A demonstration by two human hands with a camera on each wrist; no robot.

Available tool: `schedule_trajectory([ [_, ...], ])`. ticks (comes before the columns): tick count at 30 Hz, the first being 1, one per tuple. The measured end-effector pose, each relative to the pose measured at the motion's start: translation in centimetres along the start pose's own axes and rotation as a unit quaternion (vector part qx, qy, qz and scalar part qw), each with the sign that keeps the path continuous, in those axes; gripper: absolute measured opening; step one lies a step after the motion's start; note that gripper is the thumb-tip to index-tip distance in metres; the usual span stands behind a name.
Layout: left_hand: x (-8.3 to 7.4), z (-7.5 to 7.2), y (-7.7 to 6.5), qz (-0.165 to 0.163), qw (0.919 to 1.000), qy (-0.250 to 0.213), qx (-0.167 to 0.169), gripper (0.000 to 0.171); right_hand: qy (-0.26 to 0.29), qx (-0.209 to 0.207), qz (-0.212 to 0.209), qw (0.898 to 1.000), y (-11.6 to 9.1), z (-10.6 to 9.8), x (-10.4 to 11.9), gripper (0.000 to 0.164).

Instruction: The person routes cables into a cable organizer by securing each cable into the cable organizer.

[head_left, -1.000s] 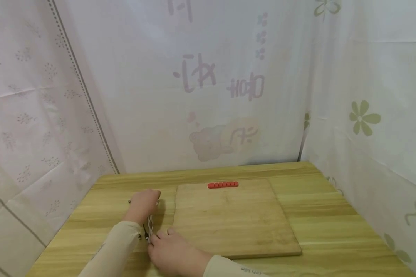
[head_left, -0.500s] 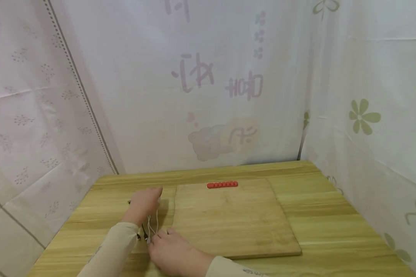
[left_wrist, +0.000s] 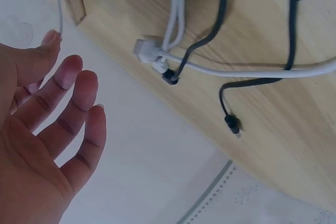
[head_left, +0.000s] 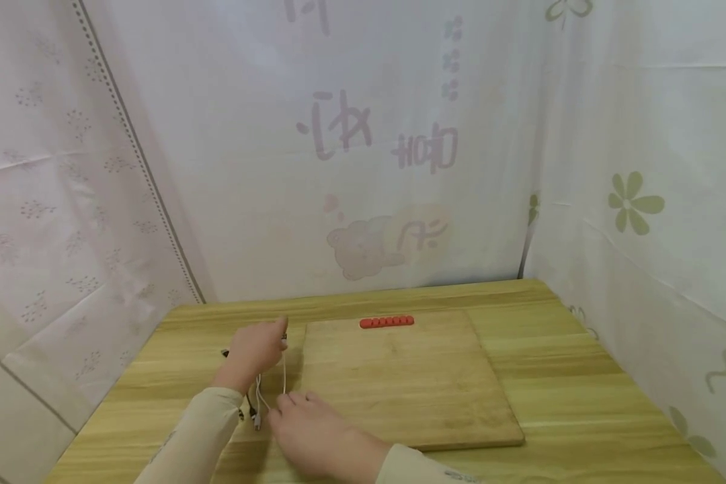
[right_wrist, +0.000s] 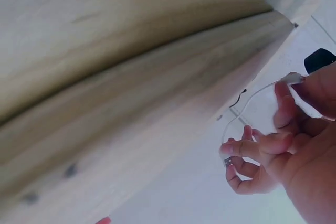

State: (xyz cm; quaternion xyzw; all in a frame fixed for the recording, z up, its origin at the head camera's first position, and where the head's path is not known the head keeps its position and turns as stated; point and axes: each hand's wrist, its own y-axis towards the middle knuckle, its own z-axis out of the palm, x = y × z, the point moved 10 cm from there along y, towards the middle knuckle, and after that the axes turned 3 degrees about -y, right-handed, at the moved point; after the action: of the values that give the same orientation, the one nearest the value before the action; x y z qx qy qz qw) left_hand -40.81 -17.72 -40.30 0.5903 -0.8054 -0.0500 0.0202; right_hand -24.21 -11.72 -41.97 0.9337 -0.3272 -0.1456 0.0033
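Observation:
A thin white USB cable [head_left: 284, 373] runs between my two hands, just left of the wooden board. My left hand [head_left: 255, 353] pinches it near its metal USB plug [right_wrist: 228, 162] with thumb and forefinger, the other fingers loosely bent. At the cable's near end, my right hand [head_left: 314, 430] pinches the white connector [right_wrist: 293, 78] between thumb and fingers. Below the left hand lie other cables: a white one with a white plug [left_wrist: 147, 51] and black ones, including a black cable [left_wrist: 212, 32] and a small black connector [left_wrist: 232, 123].
The wooden board [head_left: 411, 383] lies on the wood-grain table [head_left: 581, 383], right of the cables. Near its back edge sits a red slotted strip [head_left: 387, 323]. Patterned white curtains [head_left: 248, 168] surround the table at the back and sides.
Both hands have shifted right. The white cable has come away from the bunch and now stretches between them, while the other cables stay on the table.

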Motion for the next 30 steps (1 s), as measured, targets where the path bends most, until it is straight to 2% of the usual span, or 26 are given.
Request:
schedule_trajectory([
  [4,-0.2,-0.3,0.0,0.001,0.9999,-0.009,-0.006,0.017,0.002,0.015,0.016,1.000,-0.3,0.4,-0.8,0.029],
  [10,-1.0,-0.6,0.9,-0.006,0.9997,-0.025,-0.006,0.016,-0.040,0.017,0.016,0.999,-1.4,0.0,-1.8,0.031],
  [16,-2.8,-1.9,1.9,-0.003,0.9991,-0.025,-0.034,0.016,-0.084,-0.021,0.028,0.996,-2.9,-1.2,-3.0,0.033],
  [20,-3.9,-2.1,2.6,-0.003,0.9991,-0.024,-0.036,0.021,-0.103,-0.050,0.027,0.993,-3.6,-1.1,-3.9,0.026],
  [23,-4.9,-2.3,3.2,-0.002,0.9988,-0.024,-0.042,0.025,-0.106,-0.056,0.024,0.993,-4.3,-0.9,-4.5,0.017],
  [27,-6.4,-2.7,4.0,0.015,0.9970,-0.032,-0.069,0.026,-0.116,-0.070,0.022,0.991,-5.2,-1.0,-5.4,0.006],
  [30,-7.7,-2.5,4.8,0.031,0.9954,-0.031,-0.085,0.022,-0.113,-0.063,0.025,0.991,-5.7,-0.8,-6.1,0.007],
])
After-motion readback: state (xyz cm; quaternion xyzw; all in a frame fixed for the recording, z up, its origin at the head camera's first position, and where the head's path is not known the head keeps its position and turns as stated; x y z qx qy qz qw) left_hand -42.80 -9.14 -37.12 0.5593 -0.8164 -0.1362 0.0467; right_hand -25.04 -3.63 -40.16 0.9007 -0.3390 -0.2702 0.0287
